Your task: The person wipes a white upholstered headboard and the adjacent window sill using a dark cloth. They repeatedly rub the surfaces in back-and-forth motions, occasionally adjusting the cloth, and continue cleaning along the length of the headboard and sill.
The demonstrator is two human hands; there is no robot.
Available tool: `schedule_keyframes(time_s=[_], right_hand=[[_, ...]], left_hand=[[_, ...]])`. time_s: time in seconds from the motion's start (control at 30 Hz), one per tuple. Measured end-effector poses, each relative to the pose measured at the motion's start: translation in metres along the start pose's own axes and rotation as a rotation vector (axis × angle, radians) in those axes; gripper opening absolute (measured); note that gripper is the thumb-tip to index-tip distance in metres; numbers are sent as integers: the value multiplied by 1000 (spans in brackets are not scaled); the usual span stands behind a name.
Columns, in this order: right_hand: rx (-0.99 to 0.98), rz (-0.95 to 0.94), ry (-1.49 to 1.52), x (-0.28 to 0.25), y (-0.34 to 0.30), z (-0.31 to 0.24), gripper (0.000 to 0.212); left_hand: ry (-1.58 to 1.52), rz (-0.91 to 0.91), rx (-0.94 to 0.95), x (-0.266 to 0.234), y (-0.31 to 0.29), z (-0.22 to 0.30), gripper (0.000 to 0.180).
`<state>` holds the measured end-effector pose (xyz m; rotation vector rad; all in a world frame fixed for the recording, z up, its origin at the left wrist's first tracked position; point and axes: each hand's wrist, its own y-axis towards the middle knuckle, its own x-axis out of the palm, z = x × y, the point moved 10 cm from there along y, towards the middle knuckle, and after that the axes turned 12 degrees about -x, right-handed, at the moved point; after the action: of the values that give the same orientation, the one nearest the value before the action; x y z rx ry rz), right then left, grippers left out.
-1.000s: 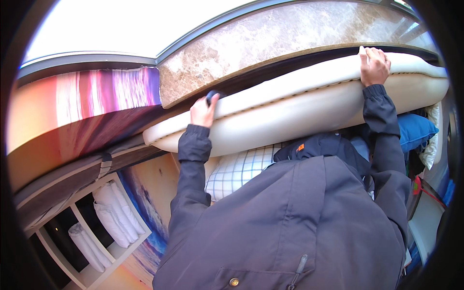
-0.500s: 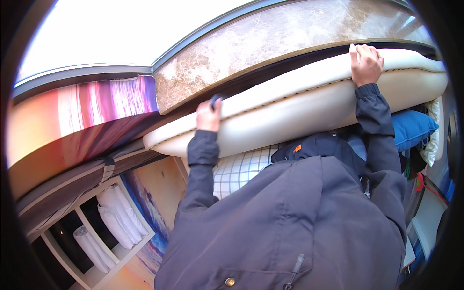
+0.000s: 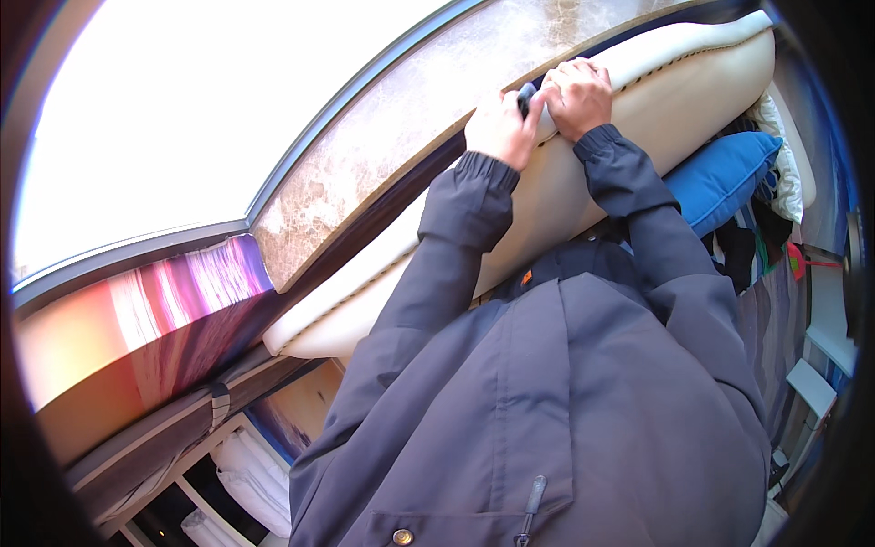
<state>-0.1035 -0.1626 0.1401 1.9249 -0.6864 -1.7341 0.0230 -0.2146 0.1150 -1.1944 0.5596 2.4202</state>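
A long cream padded panel (image 3: 693,105), like a bed headboard, runs diagonally in front of me with a stitched seam near its top edge. My right hand (image 3: 580,98) curls over that top edge, fingers bent around it. Close beside it, almost touching, is my left hand (image 3: 498,129). It has a small dark object (image 3: 526,97) between thumb and fingers, too covered to name. The left hand also rests against the panel's top edge. Both wrists are in dark jacket cuffs.
A brown marble sill (image 3: 314,205) and a bright window (image 3: 182,109) lie beyond the panel, across a dark gap. A blue pillow (image 3: 725,180) sits at right. At lower left, shelves (image 3: 196,492) hold white rolled cloths, below a colourful printed ledge (image 3: 155,319).
My left hand has slid right along the panel, small dark object still in it, to beside my right hand. The right hand sits further left on the edge. The view has tilted.
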Motion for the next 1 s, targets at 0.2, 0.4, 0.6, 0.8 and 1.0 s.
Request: schedule_keyframes(time_s=[0.2, 0.4, 0.6, 0.8, 1.0], right_hand=[[12, 10, 45, 1, -1, 0, 24], [15, 77, 120, -2, -2, 1, 25], [24, 62, 108, -4, 2, 1, 26], [3, 99, 129, -7, 0, 1, 20], [-48, 62, 110, -2, 4, -3, 22]], left_hand=[[-34, -116, -605, -63, -111, -186, 60], [163, -62, -675, -111, -141, -229, 59], [-137, -68, 13, 7, 1, -1, 38], [-158, -56, -227, -16, -30, -63, 47], [-1, 165, -626, -138, -181, -265, 46]])
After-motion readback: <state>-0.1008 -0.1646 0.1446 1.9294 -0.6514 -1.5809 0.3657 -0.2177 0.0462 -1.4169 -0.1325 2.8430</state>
